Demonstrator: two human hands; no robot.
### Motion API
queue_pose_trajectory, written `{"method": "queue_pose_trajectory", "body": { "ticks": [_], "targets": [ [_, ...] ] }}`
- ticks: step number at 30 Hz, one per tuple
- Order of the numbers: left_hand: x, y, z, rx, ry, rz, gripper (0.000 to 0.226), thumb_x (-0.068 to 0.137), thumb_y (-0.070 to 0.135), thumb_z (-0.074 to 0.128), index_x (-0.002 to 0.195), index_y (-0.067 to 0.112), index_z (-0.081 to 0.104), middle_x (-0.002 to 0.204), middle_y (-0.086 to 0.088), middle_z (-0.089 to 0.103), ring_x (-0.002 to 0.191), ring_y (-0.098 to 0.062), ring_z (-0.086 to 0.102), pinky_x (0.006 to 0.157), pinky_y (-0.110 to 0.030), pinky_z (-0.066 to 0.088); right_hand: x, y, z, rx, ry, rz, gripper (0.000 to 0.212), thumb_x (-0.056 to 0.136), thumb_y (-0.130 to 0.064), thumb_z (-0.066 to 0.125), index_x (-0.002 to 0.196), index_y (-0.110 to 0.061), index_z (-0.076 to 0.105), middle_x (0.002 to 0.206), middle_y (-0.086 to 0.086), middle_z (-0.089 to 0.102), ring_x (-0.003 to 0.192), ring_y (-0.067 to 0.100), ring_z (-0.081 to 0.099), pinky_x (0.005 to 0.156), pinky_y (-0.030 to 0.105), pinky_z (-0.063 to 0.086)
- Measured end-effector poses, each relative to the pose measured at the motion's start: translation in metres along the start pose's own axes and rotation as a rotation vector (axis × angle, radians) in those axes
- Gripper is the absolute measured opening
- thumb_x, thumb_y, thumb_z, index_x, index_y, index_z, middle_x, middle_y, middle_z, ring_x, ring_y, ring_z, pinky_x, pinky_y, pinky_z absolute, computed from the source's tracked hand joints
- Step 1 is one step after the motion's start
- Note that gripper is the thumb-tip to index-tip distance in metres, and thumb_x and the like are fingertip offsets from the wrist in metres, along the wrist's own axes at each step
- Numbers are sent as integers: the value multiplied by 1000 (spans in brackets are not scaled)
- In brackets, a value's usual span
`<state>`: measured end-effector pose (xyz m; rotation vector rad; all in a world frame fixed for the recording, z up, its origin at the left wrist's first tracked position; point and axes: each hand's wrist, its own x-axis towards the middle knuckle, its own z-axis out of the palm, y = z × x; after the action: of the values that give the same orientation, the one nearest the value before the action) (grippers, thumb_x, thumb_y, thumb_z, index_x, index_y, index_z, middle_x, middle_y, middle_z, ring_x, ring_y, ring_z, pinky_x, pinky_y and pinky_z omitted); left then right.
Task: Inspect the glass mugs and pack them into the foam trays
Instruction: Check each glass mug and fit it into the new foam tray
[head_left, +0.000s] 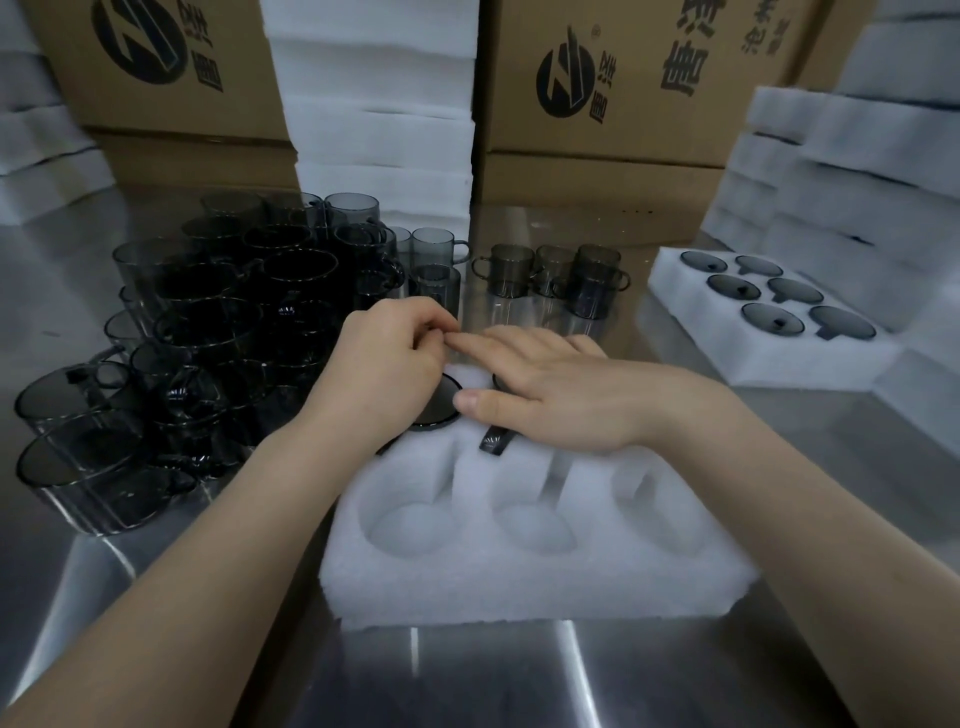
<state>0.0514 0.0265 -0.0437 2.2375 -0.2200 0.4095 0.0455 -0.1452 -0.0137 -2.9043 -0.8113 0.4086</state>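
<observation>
Nearest, the foam tray (519, 582) is showing three empty pockets. Beyond them the right hand (550, 395) is pressing flat, fingers straight, on a mug (493, 441), while the left hand (395, 358) is curling over a second mug (439, 402); whether it is pinching anything is unclear. Each handle likely needs lining up with its slot before an even push. Loose mugs (223, 322) are waiting left. The cardboard boxes (623, 78) behind are carrying a round logo and Chinese characters I cannot make out

Reflective steel tabletop (467, 675); printed cardboard boxes (613, 104) stacked along back; pale glare streaks on metal.
</observation>
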Motion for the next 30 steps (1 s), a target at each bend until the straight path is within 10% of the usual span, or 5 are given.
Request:
{"method": "queue_pose_trajectory", "body": {
  "ticks": [13,24,30],
  "targets": [
    [1,-2,0,23,1,18,31,93,4,47,96,21,73,92,-2,70,84,-12,63,64,-6,40,-5,3,-11,366,42,-44,67,92,-64,11,152,-37,25,160,-18,20,148,2,11,122,49,1],
    [2,-3,1,37,7,6,31,95,6,45,102,21,72,100,-2,69,88,-14,61,64,0,37,2,-4,-3,-3,-15,-63,56,103,-47,16,156,-31,8,155,-4,30,144,13,23,116,45,15],
    [2,-3,1,31,8,-1,32,95,7,45,104,22,71,104,0,69,94,-11,59,66,2,37,1,-4,2,-101,27,-160,61,102,-46,18,155,-19,8,116,-6,40,113,10,36,110,36,22]
  ]
}}
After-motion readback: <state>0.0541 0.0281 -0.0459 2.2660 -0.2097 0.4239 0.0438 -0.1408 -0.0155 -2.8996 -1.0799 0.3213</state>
